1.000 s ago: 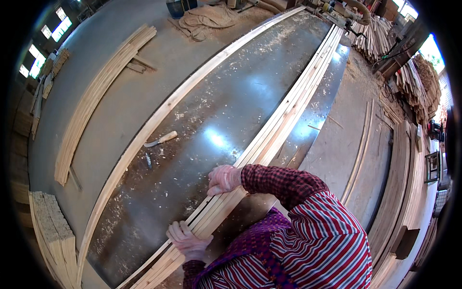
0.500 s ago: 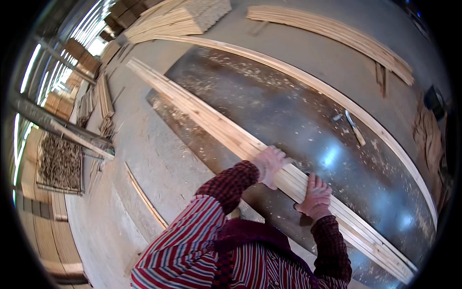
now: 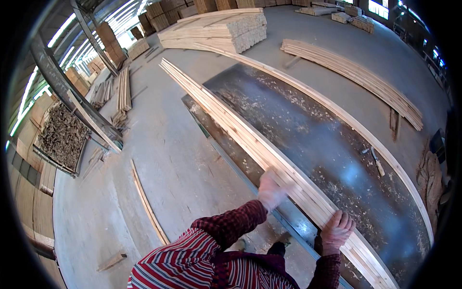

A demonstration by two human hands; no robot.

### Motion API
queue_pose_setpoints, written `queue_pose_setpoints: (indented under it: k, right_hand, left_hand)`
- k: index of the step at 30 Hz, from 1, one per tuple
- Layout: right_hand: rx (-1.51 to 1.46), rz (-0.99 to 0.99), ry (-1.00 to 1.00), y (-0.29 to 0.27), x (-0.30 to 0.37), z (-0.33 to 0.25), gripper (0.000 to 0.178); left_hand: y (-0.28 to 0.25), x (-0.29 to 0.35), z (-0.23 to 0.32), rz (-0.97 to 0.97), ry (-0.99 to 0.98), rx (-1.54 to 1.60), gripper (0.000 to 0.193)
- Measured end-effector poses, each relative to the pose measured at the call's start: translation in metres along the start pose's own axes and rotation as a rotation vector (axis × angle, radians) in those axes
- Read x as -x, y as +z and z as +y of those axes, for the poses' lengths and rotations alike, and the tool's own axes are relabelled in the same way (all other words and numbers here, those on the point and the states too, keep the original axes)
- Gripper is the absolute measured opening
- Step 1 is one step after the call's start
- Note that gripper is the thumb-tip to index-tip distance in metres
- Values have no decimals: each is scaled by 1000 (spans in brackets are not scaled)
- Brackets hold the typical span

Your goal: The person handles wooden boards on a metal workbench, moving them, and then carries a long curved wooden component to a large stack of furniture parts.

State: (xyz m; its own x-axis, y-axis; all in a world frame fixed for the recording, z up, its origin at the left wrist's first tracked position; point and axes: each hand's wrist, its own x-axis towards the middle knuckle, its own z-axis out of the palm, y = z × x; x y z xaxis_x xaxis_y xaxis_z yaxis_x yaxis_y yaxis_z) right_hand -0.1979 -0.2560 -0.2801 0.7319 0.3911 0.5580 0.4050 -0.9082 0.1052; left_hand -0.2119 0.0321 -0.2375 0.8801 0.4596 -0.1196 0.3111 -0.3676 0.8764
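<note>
A bundle of long, pale wooden strips [image 3: 240, 129] lies side by side, slanting across the dark, shavings-strewn worktable [image 3: 308, 139]. My right hand [image 3: 337, 232] is wrapped over the bundle's near part, its fingers curled across the far edge. Smeared by motion, my left hand [image 3: 272, 189] is at the near edge of the same strips, farther up their length; its grip cannot be made out. Beyond the bundle, one long, pale strip [image 3: 332, 107] runs along the table's far side. A small tool with a wooden handle [image 3: 379, 167] lies near that strip.
A row of stacked strips [image 3: 356, 77] lies beyond the table. Farther back stands a large lumber pile [image 3: 211, 36]. At left are a metal post [image 3: 65, 91] and a rack of wood offcuts [image 3: 62, 132]. A loose strip [image 3: 146, 202] lies on the floor.
My view has shifted, showing more of the hall. My left hand has gone from lying across the strips to their near edge. My right hand still grips the bundle.
</note>
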Motion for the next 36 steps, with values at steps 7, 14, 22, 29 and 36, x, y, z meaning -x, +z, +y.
queue_pose_setpoints:
  k: [7, 14, 22, 29, 36]
  right_hand:
    - [57, 153, -68, 9, 4, -9, 32]
    - [-428, -285, 149, 32, 31, 42, 54]
    - [-116, -768, -11, 18, -24, 41, 50]
    - [44, -749, -95, 22, -40, -54, 47]
    - [154, -689, -65, 11, -29, -206, 43]
  left_hand:
    - [-6, -117, -52, 168, -819, 513, 99]
    - [10, -106, -59, 481, -871, 502, 91]
    - [-33, -52, -71, 399, -591, 1150, 62]
    - [-133, -40, -102, 376, -435, 1434, 45]
    - [-314, -74, -180, 360, -206, 1738, 59]
